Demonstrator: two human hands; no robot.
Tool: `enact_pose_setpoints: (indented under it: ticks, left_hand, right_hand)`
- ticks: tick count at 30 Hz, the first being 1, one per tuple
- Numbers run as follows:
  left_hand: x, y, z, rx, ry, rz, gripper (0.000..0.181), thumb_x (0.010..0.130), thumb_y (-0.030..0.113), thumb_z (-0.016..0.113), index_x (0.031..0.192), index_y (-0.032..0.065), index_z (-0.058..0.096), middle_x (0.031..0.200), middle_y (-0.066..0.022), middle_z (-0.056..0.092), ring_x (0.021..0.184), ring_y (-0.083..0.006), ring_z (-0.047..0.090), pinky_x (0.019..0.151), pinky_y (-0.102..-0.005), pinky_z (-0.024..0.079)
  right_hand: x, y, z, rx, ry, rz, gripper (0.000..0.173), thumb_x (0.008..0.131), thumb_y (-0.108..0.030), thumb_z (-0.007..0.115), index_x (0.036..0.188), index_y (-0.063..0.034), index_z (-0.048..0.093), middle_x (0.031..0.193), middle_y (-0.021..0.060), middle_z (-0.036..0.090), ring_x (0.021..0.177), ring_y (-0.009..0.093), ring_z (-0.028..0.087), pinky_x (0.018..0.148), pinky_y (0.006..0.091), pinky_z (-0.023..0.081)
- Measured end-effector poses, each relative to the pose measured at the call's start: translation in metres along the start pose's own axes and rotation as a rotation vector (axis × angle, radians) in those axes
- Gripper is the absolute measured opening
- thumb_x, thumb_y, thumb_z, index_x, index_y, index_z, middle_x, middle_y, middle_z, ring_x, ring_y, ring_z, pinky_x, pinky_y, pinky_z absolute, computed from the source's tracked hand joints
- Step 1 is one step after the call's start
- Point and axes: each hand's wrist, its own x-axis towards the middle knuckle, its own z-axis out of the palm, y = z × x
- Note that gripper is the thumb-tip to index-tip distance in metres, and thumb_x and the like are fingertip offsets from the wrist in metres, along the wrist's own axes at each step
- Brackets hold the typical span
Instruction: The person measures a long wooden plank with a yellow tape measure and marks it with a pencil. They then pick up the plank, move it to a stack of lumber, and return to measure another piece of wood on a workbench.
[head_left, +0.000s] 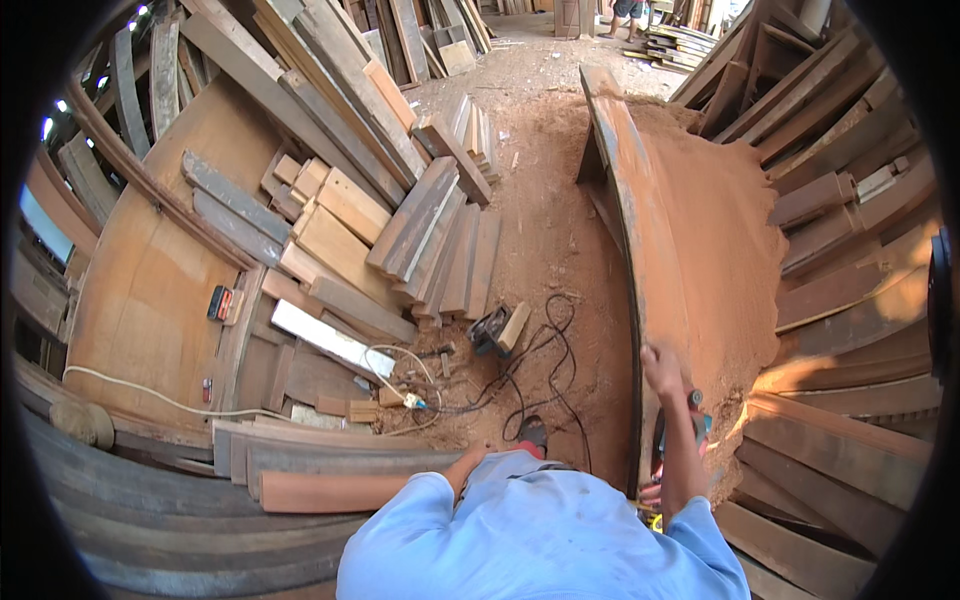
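Note:
A long wooden plank (634, 187) covered in reddish sawdust stands before me on a support, running away from me. My right hand (661, 369) rests on its near part, fingers curled; whether it grips something small I cannot tell. Partly behind my right forearm lies a teal and black power tool (699, 424). A yellow object (657, 523), perhaps a tape measure, lies nearer my body. My left hand (480, 448) is low by my left thigh, mostly hidden by my clothing. On the floor ahead sits a dark power tool (491, 330) against a small wood block (514, 327).
Black cables (555, 337) loop over the floor beside my foot. Stacked boards (435, 232) fill the left, by a large wooden panel (150, 277) bearing an orange and black object (220, 302). A sawdust heap (720, 225) and leaning timber (847, 292) lie right. A person (626, 16) stands far off.

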Motion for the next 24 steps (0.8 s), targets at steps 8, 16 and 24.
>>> enact_pose_setpoints:
  ticks: [8,16,24]
  left_hand:
    - [0.031,0.143,-0.097,-0.390,0.081,-0.043,0.014,0.092,0.010,0.059,0.101,0.0012,0.066,0.086,-0.0106,0.071,0.067,-0.0167,0.066,0.055,-0.0291,0.050]
    - [0.026,-0.024,-0.058,-0.199,0.018,-0.150,0.018,0.089,0.020,0.064,0.092,0.0057,0.073,0.079,-0.0092,0.072,0.063,-0.0215,0.066,0.061,-0.0381,0.053]
    - [0.029,-0.011,-0.049,-0.191,0.123,-0.177,0.017,0.088,0.021,0.069,0.085,0.0054,0.075,0.075,-0.0066,0.070,0.069,-0.0130,0.061,0.060,-0.0344,0.047]
  right_hand:
    - [0.012,0.102,0.053,-0.723,-0.401,0.561,0.081,0.090,-0.046,0.063,0.146,0.0080,0.042,0.155,0.0306,0.036,0.142,0.047,0.036,0.116,0.0515,0.033]
    - [0.012,0.104,0.077,-0.686,-0.329,0.567,0.089,0.091,-0.055,0.061,0.149,0.0091,0.039,0.164,0.0301,0.013,0.149,0.051,0.019,0.122,0.0524,0.024]
    - [0.045,0.122,0.062,-0.742,-0.468,0.571,0.075,0.092,-0.061,0.057,0.128,0.0049,0.064,0.142,0.0295,0.052,0.140,0.038,0.045,0.116,0.0495,0.034]
